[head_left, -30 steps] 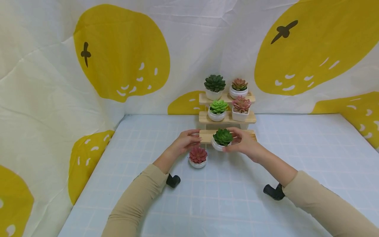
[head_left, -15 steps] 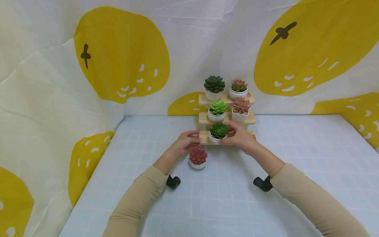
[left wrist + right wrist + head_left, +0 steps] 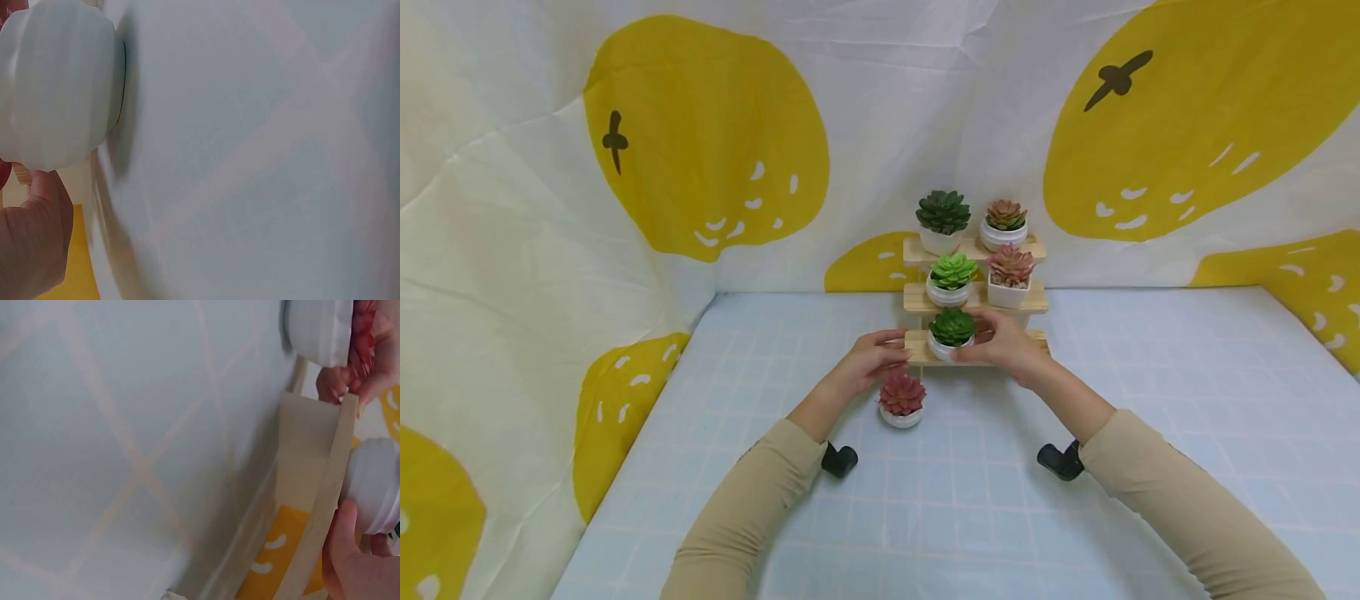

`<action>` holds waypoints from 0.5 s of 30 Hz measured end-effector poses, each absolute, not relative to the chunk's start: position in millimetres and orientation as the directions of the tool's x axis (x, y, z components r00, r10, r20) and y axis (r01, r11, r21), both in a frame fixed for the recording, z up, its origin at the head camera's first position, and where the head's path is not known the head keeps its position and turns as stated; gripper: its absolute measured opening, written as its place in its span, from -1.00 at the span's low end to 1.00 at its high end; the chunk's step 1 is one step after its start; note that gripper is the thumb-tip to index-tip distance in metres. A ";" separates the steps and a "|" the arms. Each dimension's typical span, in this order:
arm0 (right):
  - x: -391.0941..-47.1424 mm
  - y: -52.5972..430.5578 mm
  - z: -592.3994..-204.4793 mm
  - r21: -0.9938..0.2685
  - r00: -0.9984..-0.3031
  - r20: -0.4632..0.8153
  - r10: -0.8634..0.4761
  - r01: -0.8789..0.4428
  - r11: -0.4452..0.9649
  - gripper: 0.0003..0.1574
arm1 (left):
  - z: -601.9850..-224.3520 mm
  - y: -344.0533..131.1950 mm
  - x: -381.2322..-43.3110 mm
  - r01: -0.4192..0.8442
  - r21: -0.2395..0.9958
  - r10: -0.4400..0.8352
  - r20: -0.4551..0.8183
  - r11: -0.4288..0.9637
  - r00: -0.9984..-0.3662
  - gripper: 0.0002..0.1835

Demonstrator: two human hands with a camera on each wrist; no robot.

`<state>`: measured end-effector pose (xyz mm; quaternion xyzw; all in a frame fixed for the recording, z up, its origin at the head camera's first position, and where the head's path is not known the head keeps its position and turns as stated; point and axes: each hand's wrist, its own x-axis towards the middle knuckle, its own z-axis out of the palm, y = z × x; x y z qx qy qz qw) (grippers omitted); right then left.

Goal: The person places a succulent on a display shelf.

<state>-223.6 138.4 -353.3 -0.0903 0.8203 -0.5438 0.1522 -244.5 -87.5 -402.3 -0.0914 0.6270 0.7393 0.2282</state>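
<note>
My right hand holds the white round pot of a dark green succulent between thumb and fingers. In the right wrist view, that pot touches the bottom board of a three-tier wooden plant stand. The left hand grips the board's left end; some of its fingers are hidden. Just in front of the left hand, a red succulent in a white pot stands on the table. Its pot fills the upper left of the left wrist view.
On the middle tier sit a bright green succulent and a pink one. The top tier bears a dark green succulent and a reddish-green one. A lemon-print cloth hangs behind the table.
My right hand has moved left and back with the green succulent, bringing it onto the left half of the bottom board. The left hand stays where it was.
</note>
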 end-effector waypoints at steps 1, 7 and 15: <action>-223.8 138.5 -353.3 -0.920 -0.937 -0.154 -0.315 0.019 0.392 -0.08 | -402.6 -87.6 -244.7 -0.453 0.885 0.224 -0.421 -0.111 -0.879 -0.45; -224.4 140.4 -353.9 -0.923 -0.931 -0.165 -0.325 0.030 0.384 -0.10 | -404.2 -88.1 -245.1 -0.450 0.885 0.224 -0.418 -0.117 -0.880 -0.45; -221.0 147.0 -350.1 -0.936 -0.928 -0.152 -0.339 0.025 0.352 -0.15 | -404.0 -87.6 -246.2 -0.456 0.883 0.216 -0.426 -0.112 -0.879 -0.46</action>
